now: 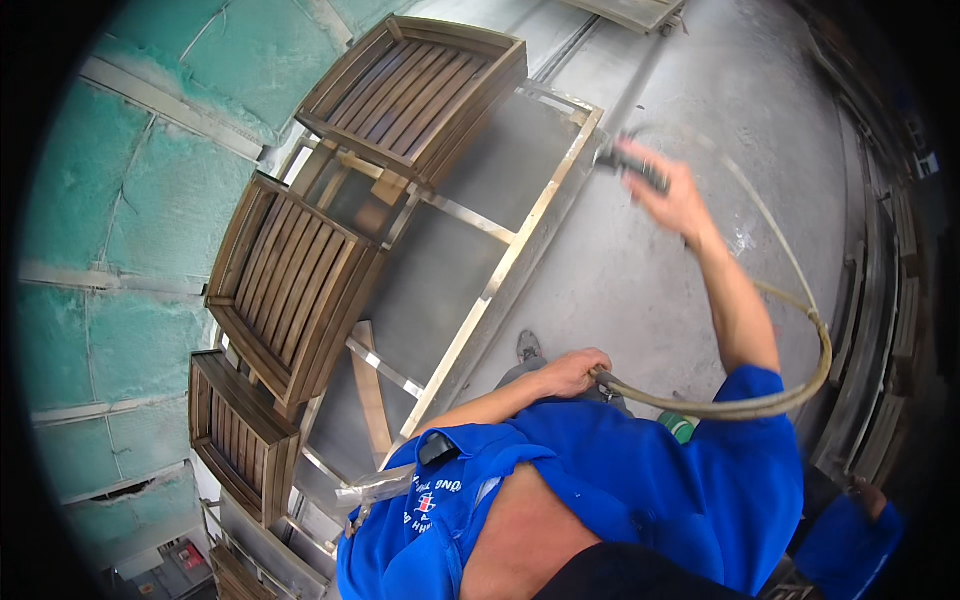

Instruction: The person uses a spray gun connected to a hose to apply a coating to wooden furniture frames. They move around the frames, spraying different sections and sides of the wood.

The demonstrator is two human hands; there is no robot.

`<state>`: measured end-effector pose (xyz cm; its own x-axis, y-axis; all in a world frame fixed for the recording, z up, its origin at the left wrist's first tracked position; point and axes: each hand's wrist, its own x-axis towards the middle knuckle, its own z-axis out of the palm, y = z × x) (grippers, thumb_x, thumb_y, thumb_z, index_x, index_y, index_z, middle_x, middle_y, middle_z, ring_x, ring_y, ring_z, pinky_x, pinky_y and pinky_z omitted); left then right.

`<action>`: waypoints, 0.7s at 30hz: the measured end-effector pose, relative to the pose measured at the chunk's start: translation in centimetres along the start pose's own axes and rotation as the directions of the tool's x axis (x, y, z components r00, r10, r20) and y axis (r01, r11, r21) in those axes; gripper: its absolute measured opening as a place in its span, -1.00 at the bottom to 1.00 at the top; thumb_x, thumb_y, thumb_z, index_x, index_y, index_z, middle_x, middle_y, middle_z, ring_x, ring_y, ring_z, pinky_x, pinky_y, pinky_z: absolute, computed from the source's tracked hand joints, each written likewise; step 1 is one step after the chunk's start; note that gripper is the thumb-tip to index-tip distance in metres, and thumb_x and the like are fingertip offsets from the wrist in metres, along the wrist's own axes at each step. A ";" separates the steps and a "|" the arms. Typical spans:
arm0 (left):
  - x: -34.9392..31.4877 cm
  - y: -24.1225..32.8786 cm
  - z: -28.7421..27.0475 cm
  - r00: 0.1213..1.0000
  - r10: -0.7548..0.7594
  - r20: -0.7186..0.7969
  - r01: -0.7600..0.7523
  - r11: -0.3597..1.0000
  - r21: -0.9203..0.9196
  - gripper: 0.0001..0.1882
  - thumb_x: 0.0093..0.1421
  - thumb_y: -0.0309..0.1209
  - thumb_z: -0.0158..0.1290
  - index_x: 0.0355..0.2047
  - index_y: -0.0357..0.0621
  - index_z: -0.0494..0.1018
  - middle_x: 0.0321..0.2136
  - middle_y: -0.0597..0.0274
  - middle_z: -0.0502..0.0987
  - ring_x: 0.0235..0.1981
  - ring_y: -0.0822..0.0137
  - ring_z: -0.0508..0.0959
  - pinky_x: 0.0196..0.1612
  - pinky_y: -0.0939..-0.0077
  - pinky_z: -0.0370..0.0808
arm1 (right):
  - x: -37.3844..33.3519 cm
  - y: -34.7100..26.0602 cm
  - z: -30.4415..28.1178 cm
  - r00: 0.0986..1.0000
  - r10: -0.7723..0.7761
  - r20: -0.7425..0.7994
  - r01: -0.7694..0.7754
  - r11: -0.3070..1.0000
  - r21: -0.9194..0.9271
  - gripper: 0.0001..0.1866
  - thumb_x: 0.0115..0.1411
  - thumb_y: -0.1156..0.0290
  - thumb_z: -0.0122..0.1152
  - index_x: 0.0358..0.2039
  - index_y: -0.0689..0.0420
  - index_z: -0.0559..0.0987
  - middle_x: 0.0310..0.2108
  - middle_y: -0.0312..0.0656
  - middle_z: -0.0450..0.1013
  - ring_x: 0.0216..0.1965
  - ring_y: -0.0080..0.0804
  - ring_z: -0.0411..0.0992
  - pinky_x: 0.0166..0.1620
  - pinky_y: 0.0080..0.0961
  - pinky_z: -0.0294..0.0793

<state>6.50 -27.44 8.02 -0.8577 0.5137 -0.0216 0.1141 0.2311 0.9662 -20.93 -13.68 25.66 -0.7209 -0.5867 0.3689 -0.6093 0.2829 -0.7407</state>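
Observation:
My right hand (672, 195) is raised out in front, closed around a dark spray gun (638, 168) that is smeared by motion. A tan hose (822, 362) curves round in a wide loop on the right. The hose's other part ends in my left hand (575, 372), which grips it close to my waist. To the left, wooden slatted pieces with curved frames, such as this dark brown slatted panel (415, 95) and another slatted panel (295, 280), rest along a metal frame rack (515, 240). The spray gun points toward the rack without touching it.
Green sheeting in pale frames (160, 200) covers the wall on the left. A third slatted piece (245, 430) stands nearer on the rack. Long boards (850, 340) lean along the right side. Another person in blue (850, 540) is at the lower right. A pale platform (630, 12) stands at the far end.

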 end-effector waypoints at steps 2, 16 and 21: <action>2.1 -0.5 0.4 0.996 -0.026 0.083 0.028 0.999 -0.016 -0.79 0.21 -0.52 0.09 -0.14 -0.13 0.51 -0.19 -0.01 0.56 -0.08 -0.09 0.56 -0.02 0.11 0.49 | -2.8 -0.4 1.1 0.969 0.042 0.245 -0.062 0.995 0.076 -0.47 0.29 0.38 0.30 0.29 -0.05 0.53 -0.04 -0.14 0.66 -0.23 -0.43 0.57 -0.03 -0.37 0.57; 17.6 -0.7 -3.9 0.907 -0.363 0.213 0.340 0.930 0.138 -0.67 0.20 -0.52 0.14 0.00 -0.12 0.50 -0.04 -0.08 0.58 0.05 -0.13 0.55 0.09 0.08 0.48 | 11.0 9.7 -7.5 0.929 0.323 -0.180 -0.260 0.917 0.304 -0.50 0.34 0.46 0.29 0.29 0.05 0.53 -0.27 -0.32 0.61 -0.38 -0.69 0.45 -0.28 -0.64 0.50; 15.7 -0.9 -6.8 0.920 -0.391 0.038 0.386 0.917 0.103 -0.65 0.29 -0.34 0.18 0.07 -0.06 0.52 -0.03 -0.06 0.61 0.06 -0.12 0.56 0.09 0.08 0.49 | 22.3 11.7 1.9 0.984 0.097 -0.148 -0.036 0.928 0.371 -0.50 0.32 0.42 0.30 0.27 0.07 0.54 -0.21 -0.23 0.66 -0.26 -0.57 0.56 -0.14 -0.55 0.54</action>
<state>-10.46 -25.25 8.53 -0.8143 0.4133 -0.4075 -0.1748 0.4949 0.8512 -43.49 -24.91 24.11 -0.8174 -0.4381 0.3741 -0.4171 0.0020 -0.9089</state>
